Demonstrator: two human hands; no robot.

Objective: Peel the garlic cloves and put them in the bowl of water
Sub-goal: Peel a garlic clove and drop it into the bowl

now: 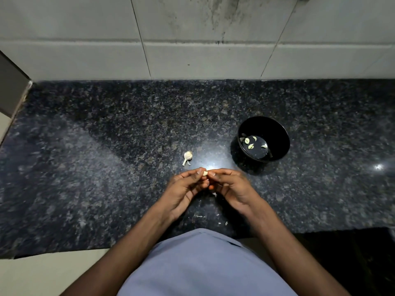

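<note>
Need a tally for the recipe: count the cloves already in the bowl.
4, all in the water of the bowl: one at the left, one behind it, one nearest, one at the right. Glare may hide more.

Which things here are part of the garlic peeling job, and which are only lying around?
Part of the job:
- garlic clove, pinched between left hand and right hand
- black bowl of water, with peeled cloves in it
- garlic piece on the counter

Just lying about:
- peel scraps on the granite counter
- tiled wall
</note>
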